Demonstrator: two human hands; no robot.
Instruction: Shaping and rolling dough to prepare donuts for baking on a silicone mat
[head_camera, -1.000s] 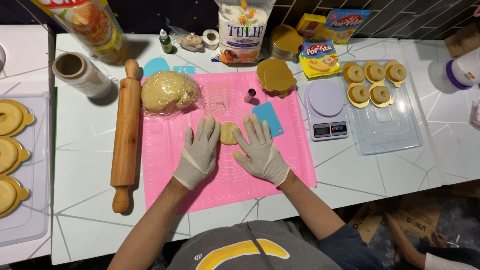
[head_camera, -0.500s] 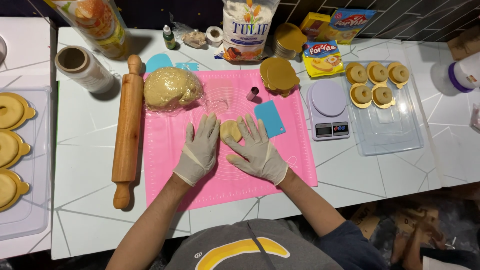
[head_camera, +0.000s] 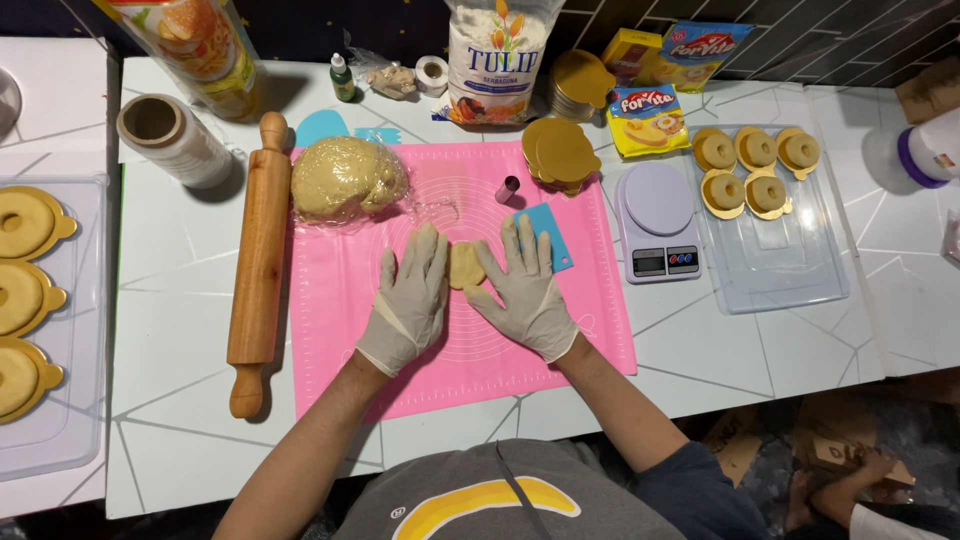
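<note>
A small flat piece of yellow dough (head_camera: 465, 264) lies on the pink silicone mat (head_camera: 330, 330). Both my gloved hands rest flat on the mat on either side of it. My left hand (head_camera: 410, 298) touches its left edge with fingers stretched out. My right hand (head_camera: 524, 288) covers its right edge, fingers spread. Neither hand grips anything. A big lump of dough in clear wrap (head_camera: 345, 178) sits at the mat's far left corner.
A wooden rolling pin (head_camera: 259, 258) lies left of the mat. A blue scraper (head_camera: 549, 232), a small metal cutter (head_camera: 508, 189), gold discs (head_camera: 560, 152), a kitchen scale (head_camera: 657, 222), a clear tray (head_camera: 800, 280) with ring pastries and a flour bag (head_camera: 497, 55) stand around.
Both hands and the small dough piece stay at the same spot on the mat; the fingers have shifted slightly around the dough.
</note>
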